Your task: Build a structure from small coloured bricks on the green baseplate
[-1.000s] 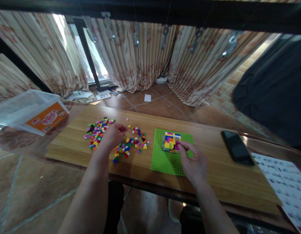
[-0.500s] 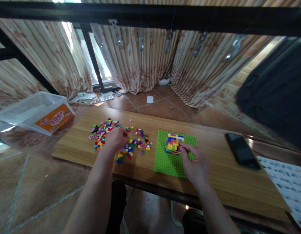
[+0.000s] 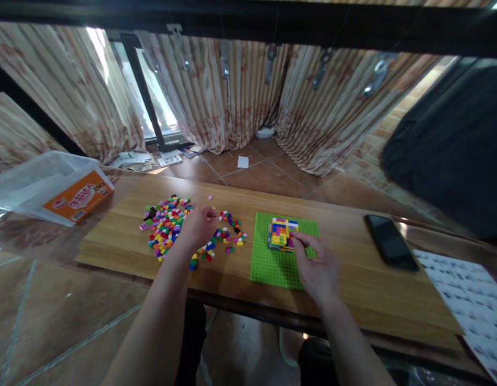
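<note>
My left hand (image 3: 198,228) is over the right side of a pile of loose toy bricks (image 3: 168,222). Its thumb and fingers are pinched together; anything between them is too small to make out. A low block of many-coloured bricks (image 3: 281,230), yellow, blue, white and more, rests on a green baseplate (image 3: 268,268). My right hand (image 3: 318,265) reaches over the plate's right half, thumb and index finger closed at the block's right side. A small dark reddish brick appears at those fingertips.
A clear plastic box (image 3: 51,177) with an orange label stands left. A black phone (image 3: 391,241) lies on the wooden tabletop (image 3: 353,305) at right, near a printed sheet (image 3: 469,300). Curtains (image 3: 248,96) hang beyond, and a dark beam (image 3: 248,24) crosses overhead.
My left hand has shifted slightly right and away from me over the loose bricks. My right hand stays at the block's right side. The whole view has moved slightly.
</note>
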Demonstrator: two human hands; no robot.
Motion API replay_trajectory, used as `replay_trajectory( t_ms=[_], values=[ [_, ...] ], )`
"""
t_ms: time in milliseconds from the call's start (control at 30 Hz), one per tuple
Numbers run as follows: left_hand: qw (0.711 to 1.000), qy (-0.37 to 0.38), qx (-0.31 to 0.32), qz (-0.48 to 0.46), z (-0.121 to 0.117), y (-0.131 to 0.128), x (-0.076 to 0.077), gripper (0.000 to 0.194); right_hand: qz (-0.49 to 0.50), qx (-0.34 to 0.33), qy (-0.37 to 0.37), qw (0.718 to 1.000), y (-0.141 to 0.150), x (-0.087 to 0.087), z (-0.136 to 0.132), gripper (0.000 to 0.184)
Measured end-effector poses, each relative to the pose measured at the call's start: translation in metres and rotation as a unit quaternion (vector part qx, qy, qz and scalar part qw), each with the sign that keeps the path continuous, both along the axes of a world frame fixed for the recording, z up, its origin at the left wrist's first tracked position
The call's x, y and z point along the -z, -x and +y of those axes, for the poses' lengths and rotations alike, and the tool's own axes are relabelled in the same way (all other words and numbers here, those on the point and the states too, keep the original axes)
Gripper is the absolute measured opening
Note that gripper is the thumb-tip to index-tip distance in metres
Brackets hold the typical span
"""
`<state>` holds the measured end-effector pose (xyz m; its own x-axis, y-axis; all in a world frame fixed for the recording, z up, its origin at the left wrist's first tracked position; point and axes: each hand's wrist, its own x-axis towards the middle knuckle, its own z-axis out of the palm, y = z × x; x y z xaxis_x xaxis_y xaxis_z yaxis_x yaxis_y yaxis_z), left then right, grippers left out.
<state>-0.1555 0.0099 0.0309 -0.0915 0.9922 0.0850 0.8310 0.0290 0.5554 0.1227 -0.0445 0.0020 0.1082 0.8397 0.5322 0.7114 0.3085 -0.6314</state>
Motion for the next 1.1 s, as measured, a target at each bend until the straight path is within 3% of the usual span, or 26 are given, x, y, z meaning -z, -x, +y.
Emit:
replay_trajectory(
  t_ms=[100, 267, 433, 633, 733, 833, 967, 1100],
  values=[
    [0.988, -0.021, 0.059, -0.144, 0.0, -0.014, -0.004, 0.017, 0.01, 0.0, -0.005, 1.0, 0.001, -0.002, -0.001, 0.019],
    [0.92, 0.041, 0.19, -0.34, -0.015, -0.051, -0.011, 0.022, 0.031, -0.037, -0.027, 0.998, 0.006, -0.008, -0.008, 0.015],
    [0.855, 0.15, 0.267, -0.418, -0.031, -0.078, -0.018, 0.023, 0.028, -0.134, -0.012, 0.99, 0.015, -0.015, -0.02, 0.018],
    [0.835, 0.188, 0.266, -0.444, -0.031, -0.091, -0.017, 0.023, 0.035, -0.179, 0.014, 0.983, 0.014, -0.02, -0.021, 0.013],
    [0.832, 0.186, 0.269, -0.448, -0.03, -0.095, -0.013, 0.025, 0.03, -0.183, 0.023, 0.982, 0.008, -0.021, -0.02, 0.012],
    [0.843, 0.163, 0.268, -0.436, -0.028, -0.097, -0.01, 0.027, 0.039, -0.14, 0.027, 0.989, -0.003, -0.019, -0.017, 0.012],
    [0.887, 0.086, 0.221, -0.397, -0.022, -0.098, -0.005, 0.023, 0.077, -0.043, 0.042, 0.995, -0.017, -0.012, -0.008, 0.015],
    [0.918, 0.04, 0.167, -0.357, -0.016, -0.098, -0.001, 0.019, 0.051, -0.045, 0.059, 0.996, -0.017, -0.007, -0.003, 0.017]
  ],
)
